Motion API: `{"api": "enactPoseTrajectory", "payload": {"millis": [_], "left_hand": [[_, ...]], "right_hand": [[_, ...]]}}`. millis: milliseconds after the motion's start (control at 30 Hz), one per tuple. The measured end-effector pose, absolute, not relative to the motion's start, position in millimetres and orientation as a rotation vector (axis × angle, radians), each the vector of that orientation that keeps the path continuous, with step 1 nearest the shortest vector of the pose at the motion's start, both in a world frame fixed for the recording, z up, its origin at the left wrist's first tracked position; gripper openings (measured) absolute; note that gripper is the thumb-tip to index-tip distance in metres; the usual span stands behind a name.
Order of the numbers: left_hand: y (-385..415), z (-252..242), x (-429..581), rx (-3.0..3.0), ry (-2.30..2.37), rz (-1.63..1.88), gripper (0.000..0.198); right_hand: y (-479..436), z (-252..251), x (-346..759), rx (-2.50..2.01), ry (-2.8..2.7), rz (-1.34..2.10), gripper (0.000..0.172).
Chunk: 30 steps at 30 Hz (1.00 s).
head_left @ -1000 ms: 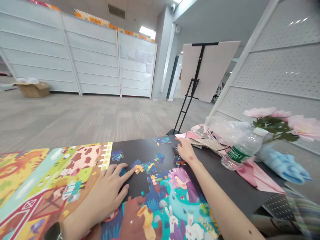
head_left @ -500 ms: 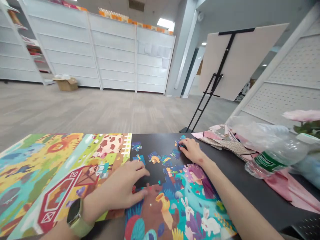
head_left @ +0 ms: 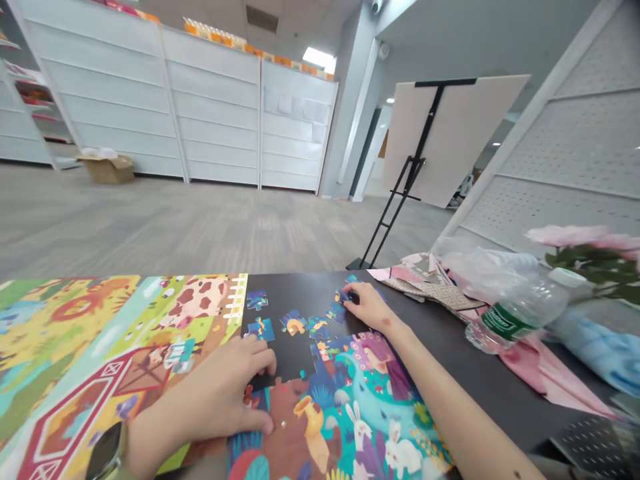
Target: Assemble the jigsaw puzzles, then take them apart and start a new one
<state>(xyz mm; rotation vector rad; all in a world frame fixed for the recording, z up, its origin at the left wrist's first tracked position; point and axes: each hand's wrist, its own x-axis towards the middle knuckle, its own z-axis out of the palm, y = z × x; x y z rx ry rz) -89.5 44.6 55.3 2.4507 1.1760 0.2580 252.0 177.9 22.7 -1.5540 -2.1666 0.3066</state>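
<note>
A partly assembled jigsaw puzzle (head_left: pixel 345 413) with a brown bear, white rabbits and a purple-haired figure lies on the dark table. My left hand (head_left: pixel 227 387) rests over its left edge, thumb and fingers apart, with nothing held. Beyond the puzzle, my right hand (head_left: pixel 369 308) has its fingers curled, the tips on a small blue puzzle piece (head_left: pixel 341 297). Loose pieces lie between the hands: one with an orange shape (head_left: pixel 294 325), another beside it (head_left: pixel 318 327), and a blue one (head_left: pixel 257 300) farther left.
A colourful farm picture board (head_left: pixel 195 303) covers the table's left side. To the right are a water bottle (head_left: pixel 520 313) with a green label, pink patterned cloth (head_left: pixel 440 283), plastic bags and pink flowers (head_left: pixel 575 237). An easel (head_left: pixel 410 173) stands beyond the table.
The camera view has turned slightly right, so the scene sits farther left. Both hands keep nearly the same places over the puzzle and the piece.
</note>
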Motion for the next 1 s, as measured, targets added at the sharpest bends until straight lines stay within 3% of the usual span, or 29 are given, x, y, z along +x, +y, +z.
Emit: {"api": "enactPoseTrajectory", "payload": {"millis": [200, 400, 467, 767, 900, 1000], "left_hand": [[43.6, 58.2, -85.9, 2.454, 1.245, 0.277, 0.056], [45.0, 50.6, -88.9, 2.454, 1.281, 0.439, 0.106], [45.8, 47.9, -90.6, 2.456, 1.287, 0.461, 0.109], [48.2, 48.5, -91.7, 2.433, 1.247, 0.497, 0.085], [48.9, 50.6, -90.1, 2.453, 1.29, 0.427, 0.041], [47.7, 48.5, -88.3, 2.437, 1.287, 0.438, 0.027]], "right_hand": [[158.6, 43.6, 228.5, -1.439, -1.987, 0.474, 0.028], [98.7, 38.1, 148.5, -1.069, -1.996, 1.144, 0.035], [87.9, 28.8, 132.7, -1.068, -2.01, 1.2, 0.031], [81.5, 36.0, 125.7, -1.101, -2.323, 0.784, 0.023], [81.0, 40.8, 123.7, -1.055, -2.372, 0.751, 0.023], [78.2, 38.4, 124.1, -1.037, -2.359, 0.715, 0.023]]}}
